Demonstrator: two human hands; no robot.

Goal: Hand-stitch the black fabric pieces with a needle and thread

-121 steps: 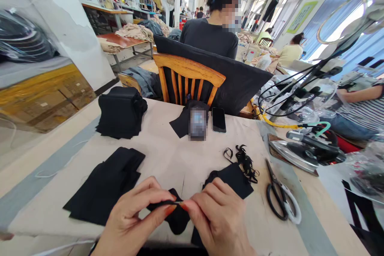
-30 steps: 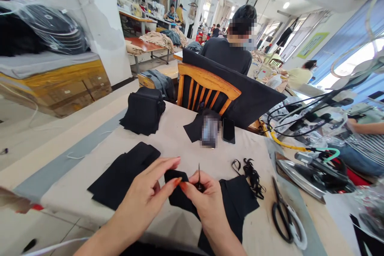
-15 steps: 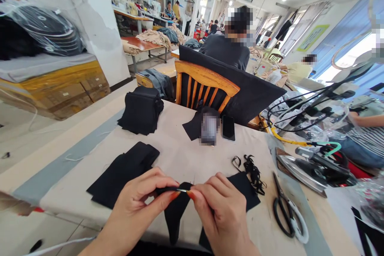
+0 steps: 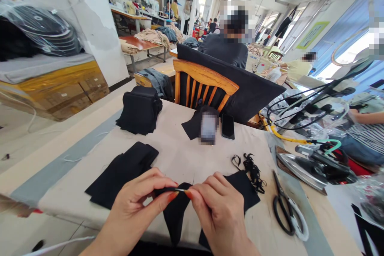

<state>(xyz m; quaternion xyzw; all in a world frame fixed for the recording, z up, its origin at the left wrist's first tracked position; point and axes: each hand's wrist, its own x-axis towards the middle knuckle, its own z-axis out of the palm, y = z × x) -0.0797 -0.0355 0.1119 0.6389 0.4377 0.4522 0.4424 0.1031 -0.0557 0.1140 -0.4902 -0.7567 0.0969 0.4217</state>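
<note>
My left hand [image 4: 141, 200] pinches the upper edge of a small piece of black fabric [image 4: 175, 216], which hangs down in a point over the table. Facing it, my right hand [image 4: 217, 206] is closed, thumb against forefinger, on a thin pale sliver [image 4: 181, 190] that shines a little. The sliver meets the cloth edge at my left fingertips; its kind is too small to tell. Beneath and beside my right hand lies a flat black fabric piece [image 4: 244, 188], partly covered. Black fabric pieces [image 4: 123, 174] lie overlapped just beyond my left hand.
A taller black fabric stack [image 4: 139, 110] stands at the back left. Black scraps [image 4: 253, 172], scissors [image 4: 285, 208] and an iron [image 4: 303, 170] lie to the right. A phone [image 4: 227, 127] rests near a wooden chair [image 4: 205, 82]; a person [image 4: 223, 50] sits beyond.
Both hands keep the same pinch at nearly the same place. The whole view has shifted very slightly.
</note>
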